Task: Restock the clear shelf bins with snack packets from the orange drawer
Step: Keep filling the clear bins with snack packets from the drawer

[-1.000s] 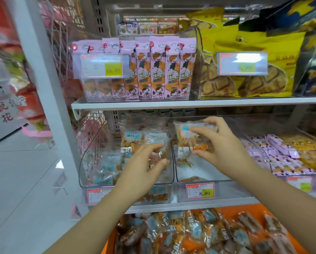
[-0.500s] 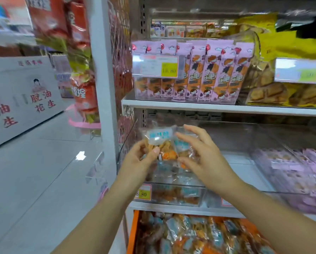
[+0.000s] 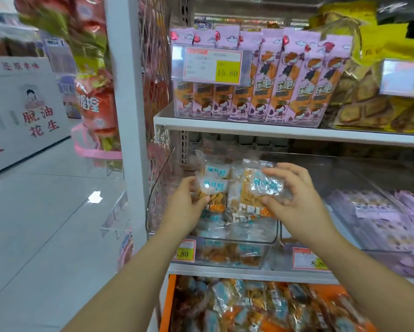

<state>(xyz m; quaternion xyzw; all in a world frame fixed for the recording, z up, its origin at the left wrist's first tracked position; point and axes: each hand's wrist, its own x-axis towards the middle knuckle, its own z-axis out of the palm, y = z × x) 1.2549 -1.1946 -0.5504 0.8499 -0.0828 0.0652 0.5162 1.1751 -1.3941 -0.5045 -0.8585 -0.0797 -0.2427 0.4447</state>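
Crinkly transparent snack packets [image 3: 261, 188], pale-blue labels over orange pieces, held above leftmost clear bin [image 3: 274, 232]: one pinched by left hand [image 3: 186, 207], other gripped in right hand [image 3: 299, 204], fingers [image 3: 281, 170] curled. More heaped in orange drawer [image 3: 167, 305].

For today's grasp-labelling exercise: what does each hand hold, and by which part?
The left hand pinches a snack packet by its left edge; the right hand grips a second snack packet by its right end, fingers on top, thumb underneath.
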